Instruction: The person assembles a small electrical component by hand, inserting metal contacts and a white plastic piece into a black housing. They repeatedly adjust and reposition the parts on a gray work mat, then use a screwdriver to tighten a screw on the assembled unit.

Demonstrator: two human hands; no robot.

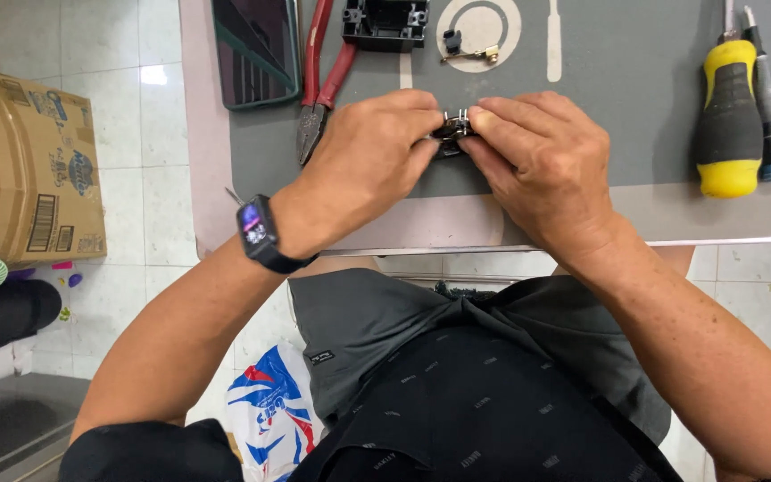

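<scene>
Both hands meet over the grey mat (635, 134) on the desk (421, 228). The left hand (363, 165) and the right hand (542, 165) each pinch one end of a small black-and-metal part (452, 132), which sits between the fingertips just above the mat.

Behind them lie red-handled pliers (323, 76), an open black plastic housing (385, 22) whose inside cannot be made out, and a small brass piece (470, 54). A dark tray (256, 49) stands at the mat's left corner; its contents cannot be told. A yellow-and-black screwdriver (726, 116) and a slimmer blue-tipped one (769, 98) lie well apart to the right. A cardboard box (24, 161), closed, stands on the floor.
</scene>
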